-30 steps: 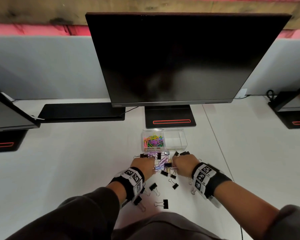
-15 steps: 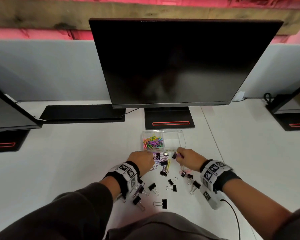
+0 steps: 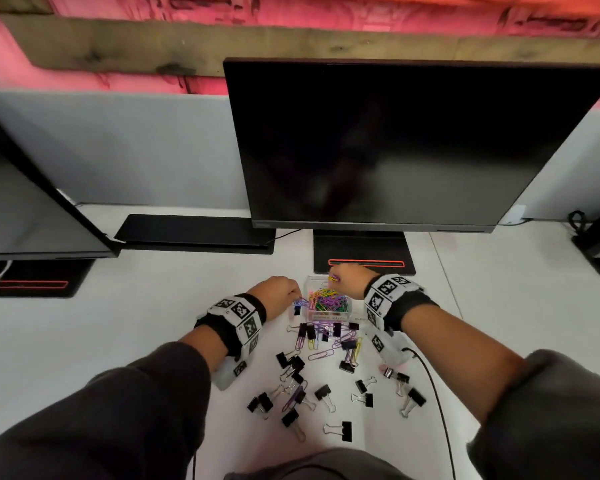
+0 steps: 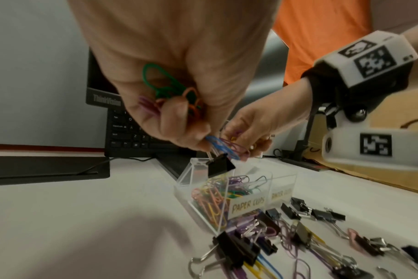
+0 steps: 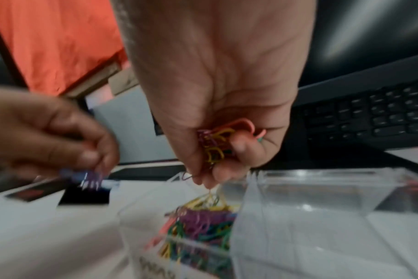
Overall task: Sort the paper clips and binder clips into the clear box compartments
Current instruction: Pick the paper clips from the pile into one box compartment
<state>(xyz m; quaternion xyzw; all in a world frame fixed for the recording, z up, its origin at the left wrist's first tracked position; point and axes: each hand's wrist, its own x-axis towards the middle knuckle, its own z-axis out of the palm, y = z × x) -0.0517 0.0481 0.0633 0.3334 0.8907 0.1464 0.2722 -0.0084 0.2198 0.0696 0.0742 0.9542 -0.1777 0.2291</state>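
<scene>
Starting at the left, we see our left hand (image 3: 280,295) just beside the left wall of the clear box (image 3: 327,317), its grip closed on a bunch of coloured paper clips (image 4: 166,88). A black binder clip (image 4: 219,164) dangles from its fingertips, caught among the paper clips. We judge the hand is kept outside the box for that reason: the stray binder clip belongs in the other compartment and should be shaken loose first.

The box has 2 compartments. The left, labelled for paper clips, is well filled with a coloured heap (image 3: 328,301). The right, labelled for binder clips, looks bare, though our wrist hides it from the head camera.

Further right, our right hand (image 3: 350,279) hangs over the far edge of the paper clip compartment, its grip curled round a tangle of yellow, pink and purple clips (image 5: 215,145), held directly above so they fall straight in.

On the worktop (image 3: 118,323) nearer us, many loose binder clips (image 3: 326,393) and a few paper clips lie scattered, unsorted.

Compared with 0.5 s ago, both hands have moved from the pile near the box front up to the box, and the right has crossed over to the left compartment.
</scene>
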